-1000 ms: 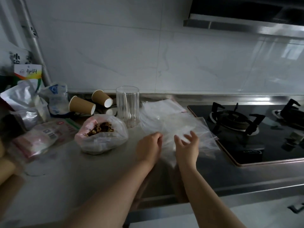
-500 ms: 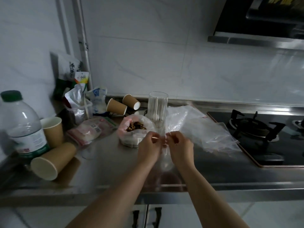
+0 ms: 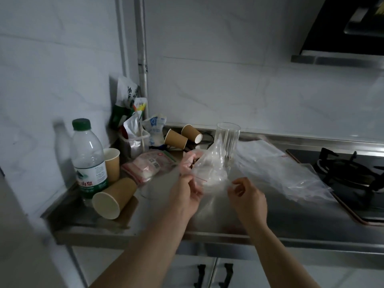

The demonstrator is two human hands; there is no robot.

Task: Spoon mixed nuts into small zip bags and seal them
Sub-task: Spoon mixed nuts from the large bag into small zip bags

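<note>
A clear small zip bag (image 3: pixel 209 169) with a red zip line hangs in the air above the steel counter. My left hand (image 3: pixel 187 193) pinches its left rim. My right hand (image 3: pixel 247 196) pinches the right side of its mouth, and the mouth is pulled wide between both hands. Behind it, mostly hidden, sits the pink-tinted bag of mixed nuts (image 3: pixel 188 163). A tall clear glass (image 3: pixel 227 140) stands just behind; the spoon in it cannot be made out. A pile of empty zip bags (image 3: pixel 278 169) lies to the right.
A water bottle (image 3: pixel 88 156), one upright paper cup (image 3: pixel 112 163) and several tipped ones (image 3: pixel 113 197) crowd the counter's left end with snack packets (image 3: pixel 148 167). A gas hob (image 3: pixel 349 173) lies at the right. The counter's front edge (image 3: pixel 207 238) runs under my forearms.
The view swung left and up. My hands lifted one zip bag off the counter and moved apart, pulling its mouth wide.
</note>
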